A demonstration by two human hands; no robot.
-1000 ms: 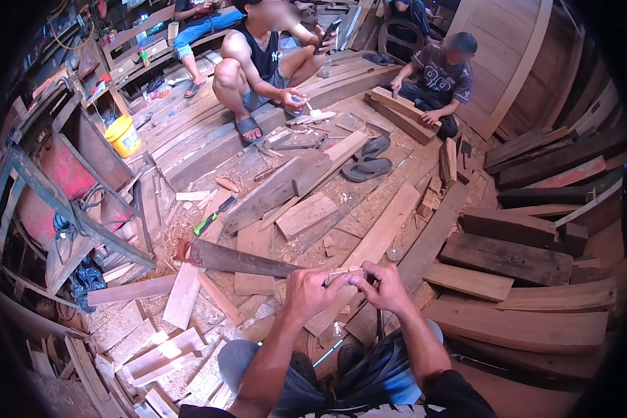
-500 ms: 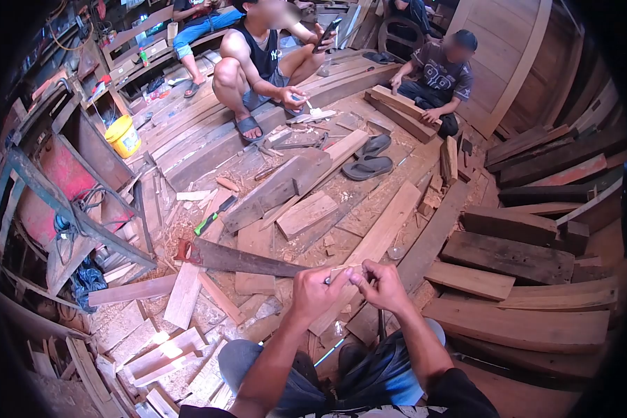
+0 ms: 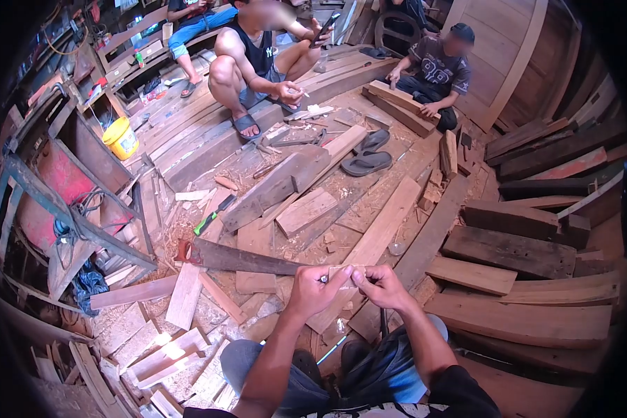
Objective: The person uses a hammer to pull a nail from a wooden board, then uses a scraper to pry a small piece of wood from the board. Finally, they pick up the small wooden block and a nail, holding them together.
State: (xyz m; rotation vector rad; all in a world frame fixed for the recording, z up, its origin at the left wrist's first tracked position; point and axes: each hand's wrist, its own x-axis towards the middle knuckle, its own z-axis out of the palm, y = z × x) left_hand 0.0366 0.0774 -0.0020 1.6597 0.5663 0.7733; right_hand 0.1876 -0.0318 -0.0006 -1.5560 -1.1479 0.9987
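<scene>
Both my hands meet in front of my knees, thumbs toward each other. A small, thin, pale sheet (image 3: 335,269) is pinched by its two sides between my left hand (image 3: 312,291) and my right hand (image 3: 383,287). Curled against the left palm is also the end of a small round object (image 3: 324,279), mostly hidden by the fingers. A handsaw (image 3: 247,259) lies just left of my hands, its blade tip running behind the left one. Beneath them stretches a long light plank (image 3: 376,240).
Wood offcuts (image 3: 184,296) and shavings cover the floor. Stacked beams (image 3: 508,254) line the right side. Ahead are sandals (image 3: 366,165), a green-handled tool (image 3: 205,224) and a yellow bucket (image 3: 122,138). One person (image 3: 254,63) squats holding a phone; another (image 3: 435,70) sits with hands on timber.
My hands have drawn slightly apart, and more of the pale sheet shows between them. The squatting person's lower hand has lifted slightly away from the wood pieces.
</scene>
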